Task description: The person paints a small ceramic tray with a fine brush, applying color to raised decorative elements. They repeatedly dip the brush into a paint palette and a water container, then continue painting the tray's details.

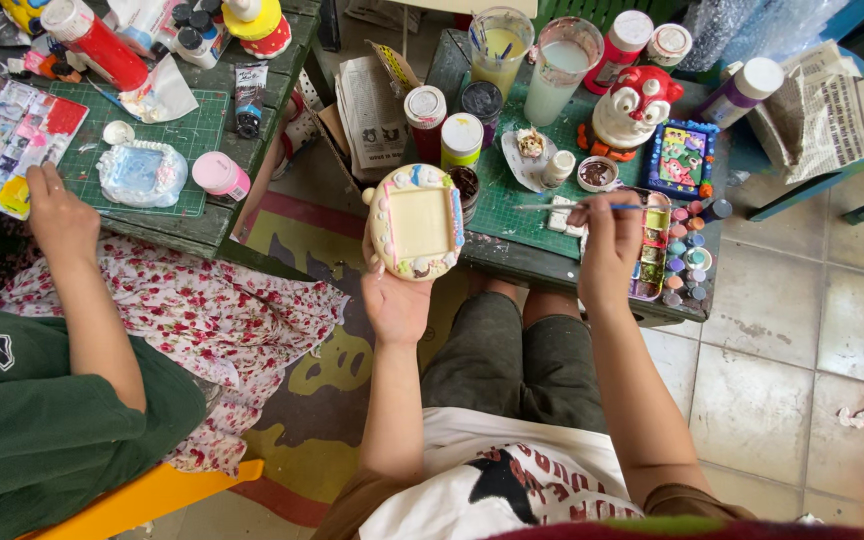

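The plaster frame (416, 221) is a small oval piece, cream in colour, with a square pale yellow field in the middle and little pastel ornaments along its rim. It is held up in the air, just in front of the near edge of the green bench (512, 215), upright and facing the camera. The left hand (395, 300) carries it from below, with the fingers closed around its lower edge and the thumb on its left side.

The right hand (607, 245) is to the right of the frame, apart from it, above the bench. It pinches a thin paintbrush (572, 206) between the thumb and the fingers, and the brush lies almost level, its tip pointing left towards the frame but not touching it. Just beside this hand is a paint palette (652, 250) with many small round pans.

To paint well here, I think the frame must stay steady and tilted towards the eyes, and the brush should carry only little paint, so the small ornaments keep clean borders.

Another person's hand (60, 215) rests on the neighbouring bench (214, 222) at the left.
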